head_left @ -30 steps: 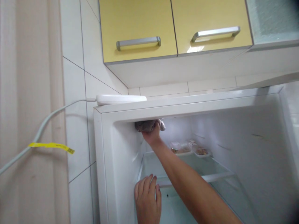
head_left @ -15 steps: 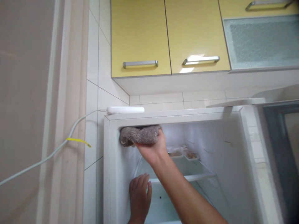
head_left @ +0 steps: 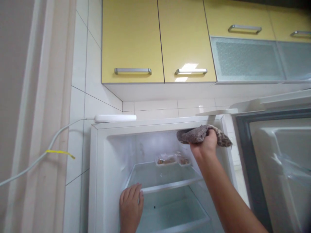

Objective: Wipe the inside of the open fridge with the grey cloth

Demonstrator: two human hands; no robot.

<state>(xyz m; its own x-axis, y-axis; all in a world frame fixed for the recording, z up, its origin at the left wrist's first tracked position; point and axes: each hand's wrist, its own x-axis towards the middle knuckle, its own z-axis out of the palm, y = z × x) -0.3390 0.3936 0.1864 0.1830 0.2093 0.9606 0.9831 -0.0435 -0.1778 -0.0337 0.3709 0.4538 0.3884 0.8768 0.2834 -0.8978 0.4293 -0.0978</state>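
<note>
My right hand (head_left: 206,145) is closed round a folded grey-brown cleaning cloth (head_left: 194,135). The cloth presses up at the top right front corner of the open fridge compartment (head_left: 98,181), one end hanging over to the right. Lower down, my left hand (head_left: 131,205) lies against the inner left wall by the front edge of the upper glass shelf (head_left: 165,186). Its fingers are stretched out and it holds nothing. Clear boxes of food (head_left: 166,159) stand at the back of that shelf.
At right the fridge door (head_left: 279,181) stands open. A white flat device (head_left: 115,118) with a cable (head_left: 57,136) sits on the fridge top. Yellow cabinets (head_left: 132,38) hang above. A lower glass shelf (head_left: 175,210) bears a small dark speck.
My right hand has carried the cloth from the top left corner to the top right. My left hand stays by the shelf's left end. The view has shifted to the right.
</note>
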